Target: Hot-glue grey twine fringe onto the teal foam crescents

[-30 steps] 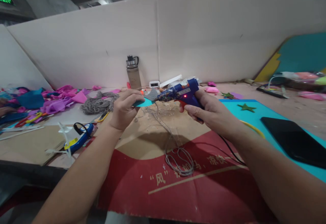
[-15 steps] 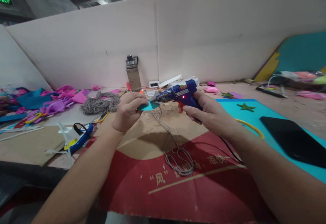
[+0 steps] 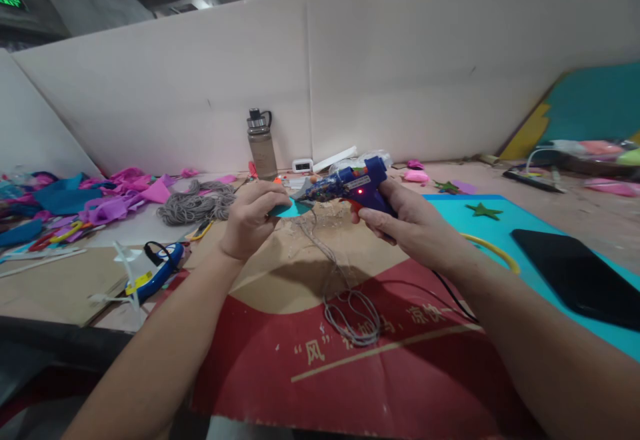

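Note:
My right hand (image 3: pixel 405 217) is wrapped round the handle of a blue glue gun (image 3: pixel 364 190) whose small red light is lit. Its nozzle points left and meets, or nearly meets, a small turquoise piece (image 3: pixel 293 209) of felt or foam. That piece is pinched in my left hand (image 3: pixel 254 217), which covers its left part. A thin grey cord (image 3: pixel 320 243) runs down from beside the piece and ends in loose loops on the red and brown cardboard (image 3: pixel 280 287) below. Whether the cord is fixed to the piece I cannot tell.
On the left lie a bundle of grey cord (image 3: pixel 195 201), pink and purple scraps (image 3: pixel 117 200) and a blue device (image 3: pixel 160 273) with a yellow label. A bottle (image 3: pixel 261 147) stands by the white partition (image 3: pixel 400 67). A turquoise sheet (image 3: pixel 453 210) bears a green star (image 3: pixel 484 211) and a black phone (image 3: pixel 573 273).
My hands, the glue gun and the turquoise piece stay almost exactly where they were. At the far left edge, a blurred shape by the scraps has gone and a blue scrap there has shifted.

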Motion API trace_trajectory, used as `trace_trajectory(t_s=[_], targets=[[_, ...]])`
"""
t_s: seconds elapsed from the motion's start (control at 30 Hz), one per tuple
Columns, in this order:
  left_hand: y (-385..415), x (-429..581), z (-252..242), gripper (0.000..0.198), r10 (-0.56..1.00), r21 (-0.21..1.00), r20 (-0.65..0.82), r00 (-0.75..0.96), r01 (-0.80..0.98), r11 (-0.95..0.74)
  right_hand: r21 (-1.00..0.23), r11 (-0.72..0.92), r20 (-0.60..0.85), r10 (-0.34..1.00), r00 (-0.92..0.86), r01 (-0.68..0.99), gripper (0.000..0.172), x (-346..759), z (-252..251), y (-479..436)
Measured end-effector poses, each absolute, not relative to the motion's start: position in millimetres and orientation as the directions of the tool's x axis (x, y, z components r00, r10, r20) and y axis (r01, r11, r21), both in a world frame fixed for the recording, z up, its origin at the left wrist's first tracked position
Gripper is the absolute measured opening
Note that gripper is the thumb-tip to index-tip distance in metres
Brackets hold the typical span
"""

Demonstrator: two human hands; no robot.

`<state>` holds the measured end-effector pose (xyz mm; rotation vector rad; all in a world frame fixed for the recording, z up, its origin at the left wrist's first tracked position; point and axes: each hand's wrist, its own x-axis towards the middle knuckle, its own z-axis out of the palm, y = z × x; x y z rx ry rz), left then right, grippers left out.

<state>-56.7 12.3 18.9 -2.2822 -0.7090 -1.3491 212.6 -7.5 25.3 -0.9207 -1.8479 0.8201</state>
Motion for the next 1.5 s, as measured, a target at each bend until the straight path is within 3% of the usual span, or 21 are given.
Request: trace_trajectory(t_s=[0.27,0.57,0.83,1.5], targets=[[10,-51,17,0.015,0.140,-0.154,0.880,0.453,0.554,-0.818,-0.806,0.517,0.422,0.843,-0.333,0.287,0.025,213,25,-6],[11,-55,20,0.015,0.153,-0.133,0.899,0.410,0.588,-0.798,-0.779,0.551,0.453,0.825,-0.339,0.299,0.031,214,25,-6],[11,-53,18,0.012,0.138,-0.206,0.864,0.484,0.590,-0.781,-0.767,0.561,0.471,0.822,-0.320,0.312,0.035,211,22,-5],[18,-67,21,0.009,0.211,-0.044,0.925,0.315,0.642,-0.765,-0.740,0.567,0.468,0.820,-0.328,0.362,0.028,214,30,-10]])
